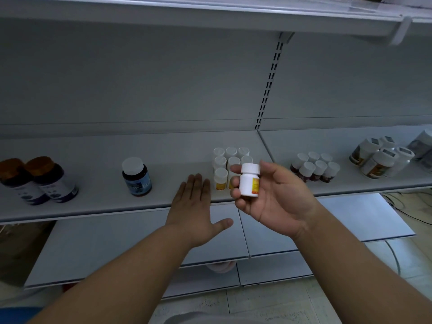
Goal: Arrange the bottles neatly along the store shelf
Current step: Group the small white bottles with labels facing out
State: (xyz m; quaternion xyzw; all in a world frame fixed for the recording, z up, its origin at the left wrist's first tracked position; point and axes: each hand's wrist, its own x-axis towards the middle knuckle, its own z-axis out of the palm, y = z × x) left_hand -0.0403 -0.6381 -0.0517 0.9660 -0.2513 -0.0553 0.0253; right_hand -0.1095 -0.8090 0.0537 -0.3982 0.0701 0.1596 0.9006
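My right hand (pixel 275 197) grips a small white bottle (pixel 249 181) with a yellow-orange label, held upright just in front of the grey shelf (pixel 93 206). Behind it on the shelf stands a tight cluster of several matching white bottles (pixel 221 162) in rows. My left hand (pixel 194 206) is flat with straight fingers, palm down over the shelf's front edge, just left of that cluster and holding nothing.
A dark bottle with a white cap (pixel 136 176) stands alone to the left. Two dark bottles with brown caps (pixel 39 181) sit at the far left. Right of the upright post (pixel 268 85) are several small red-brown bottles (pixel 314 169) and larger white jars (pixel 381 157). Lower shelves (pixel 117 249) jut out below.
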